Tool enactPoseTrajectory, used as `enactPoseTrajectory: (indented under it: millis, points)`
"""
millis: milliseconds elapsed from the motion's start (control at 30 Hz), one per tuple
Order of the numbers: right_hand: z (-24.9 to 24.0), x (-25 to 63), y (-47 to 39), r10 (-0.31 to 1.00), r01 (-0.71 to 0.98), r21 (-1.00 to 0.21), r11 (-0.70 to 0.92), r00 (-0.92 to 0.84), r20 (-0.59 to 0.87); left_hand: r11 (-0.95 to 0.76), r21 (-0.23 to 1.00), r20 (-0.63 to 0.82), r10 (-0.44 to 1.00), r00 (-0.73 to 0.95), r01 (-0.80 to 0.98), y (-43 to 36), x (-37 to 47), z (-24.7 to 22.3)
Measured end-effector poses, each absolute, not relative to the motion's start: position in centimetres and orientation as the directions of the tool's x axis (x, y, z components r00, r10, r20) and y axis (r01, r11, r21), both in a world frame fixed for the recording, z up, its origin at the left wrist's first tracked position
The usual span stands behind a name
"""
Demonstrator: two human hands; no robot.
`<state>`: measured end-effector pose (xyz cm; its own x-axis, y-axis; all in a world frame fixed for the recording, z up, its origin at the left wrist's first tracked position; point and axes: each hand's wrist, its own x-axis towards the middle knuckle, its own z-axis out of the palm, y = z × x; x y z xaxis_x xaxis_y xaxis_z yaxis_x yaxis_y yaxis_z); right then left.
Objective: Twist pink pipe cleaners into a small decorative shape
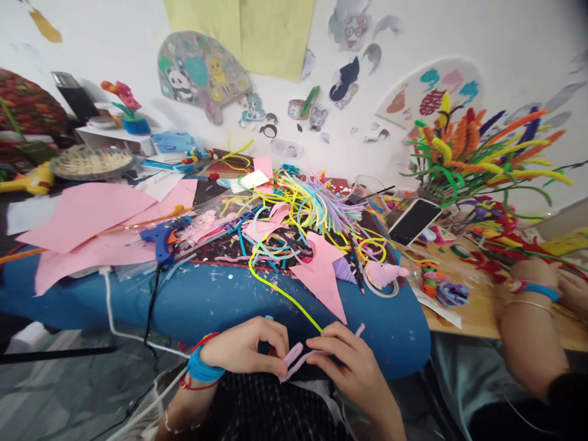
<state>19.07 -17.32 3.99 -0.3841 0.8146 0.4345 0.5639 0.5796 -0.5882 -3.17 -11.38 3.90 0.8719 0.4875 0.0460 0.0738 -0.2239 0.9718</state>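
Between my hands, at the table's near edge, is a pale pink-lilac pipe cleaner (294, 360) folded back on itself. My left hand (250, 346) pinches its bent end between thumb and fingers. The other stretch passes through the fingers of my right hand (349, 362), and a tip pokes out above the knuckles. A yellow-green pipe cleaner (287, 296) runs down from the pile to beside my right fingertips; whether it touches them I cannot tell. Just beyond lies a cut piece of pink paper (321, 278).
A heap of pipe cleaners (316, 205) covers the blue-draped table (206, 306). A blue glue gun (162, 239) with cords lies left, near pink sheets (92, 211). On the right are a phone (414, 222), a bunch of pipe-cleaner stems (478, 153) and another person's arm (528, 331).
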Motion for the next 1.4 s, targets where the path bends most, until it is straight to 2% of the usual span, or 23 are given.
enactPoseTrajectory:
  millis: [200,333,467,600,667,733,833,933,1133,1400]
  points:
    - [4.0,18.7,-17.2,0.736,0.642,-0.367,0.673,-0.536,0.413,-0.269,0.959,0.03,0.4,0.916,0.086,-11.2,-3.3,3.2]
    - [4.0,18.5,-17.2,0.704,0.644,-0.304,0.702,-0.559,0.439,-0.21,0.975,0.015,0.369,0.929,0.068,-10.8,-3.4,3.2]
    - [4.0,18.2,-17.4,0.7,0.631,-0.324,0.704,-0.544,0.462,-0.051,0.998,-0.01,0.314,0.949,0.028,-10.5,-3.6,2.9]
    - [3.6,17.9,-17.6,0.684,0.622,-0.328,0.711,-0.503,0.528,0.218,0.976,-0.086,0.322,0.943,0.014,-10.8,-3.6,2.3]
    - [3.4,17.4,-17.6,0.697,0.61,-0.376,0.697,-0.456,0.553,0.326,0.945,-0.096,0.367,0.925,-0.032,-11.2,-3.5,2.2]
    - [3.3,16.7,-17.6,0.756,0.59,-0.495,0.638,-0.356,0.549,0.345,0.931,-0.06,0.469,0.881,-0.121,-11.5,-3.3,2.3]
    - [3.1,15.4,-17.6,0.883,0.525,-0.725,0.445,-0.12,0.454,0.237,0.934,0.033,0.689,0.724,-0.268,-12.0,-3.0,2.7]
    - [2.7,14.2,-17.5,0.949,0.436,-0.854,0.283,0.004,0.317,0.152,0.942,0.047,0.822,0.568,-0.299,-12.5,-2.8,3.2]
    - [2.3,13.8,-17.5,0.991,0.309,-0.942,0.131,-0.007,0.135,0.124,0.981,-0.049,0.905,0.423,-0.151,-13.1,-2.4,4.0]
    - [2.1,13.8,-17.6,0.993,0.011,-0.996,-0.094,-0.071,-0.095,0.166,0.934,0.016,0.867,0.499,-0.318,-12.6,-2.6,3.3]
